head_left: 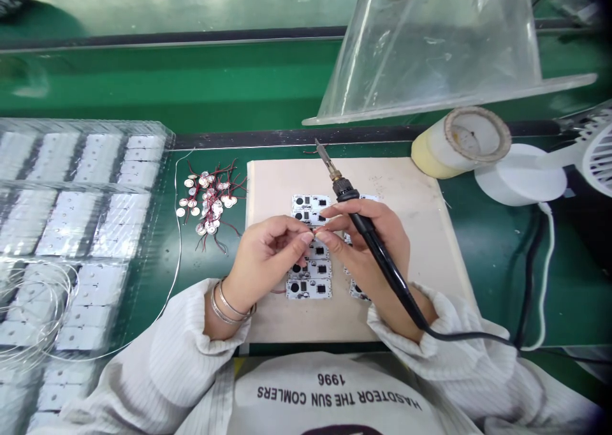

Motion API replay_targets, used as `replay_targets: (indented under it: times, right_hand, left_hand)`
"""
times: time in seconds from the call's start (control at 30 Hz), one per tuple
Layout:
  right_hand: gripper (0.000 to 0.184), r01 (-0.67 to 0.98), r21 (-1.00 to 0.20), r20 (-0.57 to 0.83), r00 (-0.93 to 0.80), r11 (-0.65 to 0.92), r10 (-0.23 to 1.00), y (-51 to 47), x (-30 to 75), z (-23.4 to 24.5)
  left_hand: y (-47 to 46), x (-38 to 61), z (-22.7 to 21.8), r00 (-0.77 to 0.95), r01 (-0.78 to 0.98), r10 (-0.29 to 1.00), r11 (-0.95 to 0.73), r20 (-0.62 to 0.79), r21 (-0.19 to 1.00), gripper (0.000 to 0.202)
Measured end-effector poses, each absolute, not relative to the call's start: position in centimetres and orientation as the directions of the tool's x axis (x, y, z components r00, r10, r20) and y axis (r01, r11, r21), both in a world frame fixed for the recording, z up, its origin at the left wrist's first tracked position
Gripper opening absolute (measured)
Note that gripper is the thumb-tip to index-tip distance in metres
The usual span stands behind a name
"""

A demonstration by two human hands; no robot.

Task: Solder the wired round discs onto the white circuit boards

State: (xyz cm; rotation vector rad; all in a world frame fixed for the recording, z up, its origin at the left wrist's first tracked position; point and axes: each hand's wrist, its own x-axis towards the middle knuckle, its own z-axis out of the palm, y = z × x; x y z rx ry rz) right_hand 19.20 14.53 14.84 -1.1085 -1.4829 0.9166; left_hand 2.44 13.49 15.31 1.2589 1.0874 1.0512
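My left hand (268, 253) is closed in a pinch over the column of small white circuit boards (310, 289). What its fingertips hold is too small to make out, though a trace of red shows there. My right hand (382, 231) keeps a black-handled soldering iron (389, 266) lying across it, tip up and pointing away from me. Its thumb and a finger also pinch together, meeting my left fingertips. A second column of boards (359, 289) is partly hidden beneath my right hand. The boards lie on a beige work mat (415, 243).
Round discs with red and black wires (210, 208) are piled left of the mat. Clear trays of white boards (71, 224) and a loose white wire (178, 256) lie farther left. At right stand a tape-wrapped cup (433, 148) and white fan (521, 176). A clear plastic shield (430, 52) hangs ahead.
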Motion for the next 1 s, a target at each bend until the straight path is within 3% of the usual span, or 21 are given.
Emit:
replay_targets:
  times: [0.43,0.53,0.67,0.8,1.0]
  right_hand:
    - [0.030,0.132,-0.935,0.324,-0.064,0.330,0.944,14.5,19.2,14.6]
    - [0.028,0.177,-0.915,0.358,-0.065,0.364,0.932,14.5,19.4,15.0]
    - [0.017,0.299,-0.897,0.323,-0.064,0.327,0.944,15.0,20.6,16.3]
    - [0.030,0.334,-0.915,0.221,-0.061,0.228,0.973,15.7,21.6,17.7]
    - [0.005,0.465,-0.778,0.461,-0.036,0.423,0.886,16.7,21.7,18.3]
  left_hand:
    - [13.4,2.6,15.4,0.186,0.074,0.982,0.015,-0.029,0.997,0.009]
    - [14.0,1.6,15.6,0.191,0.194,0.982,-0.019,-0.019,0.981,0.013]
    - [16.4,-0.9,15.3,0.224,0.476,0.966,-0.227,0.133,0.850,0.011]
    - [18.4,-2.1,14.4,0.432,0.528,0.848,-0.514,0.307,0.676,0.006]
    - [18.7,-1.7,13.5,0.486,0.566,0.844,-0.501,0.226,0.654,0.013]
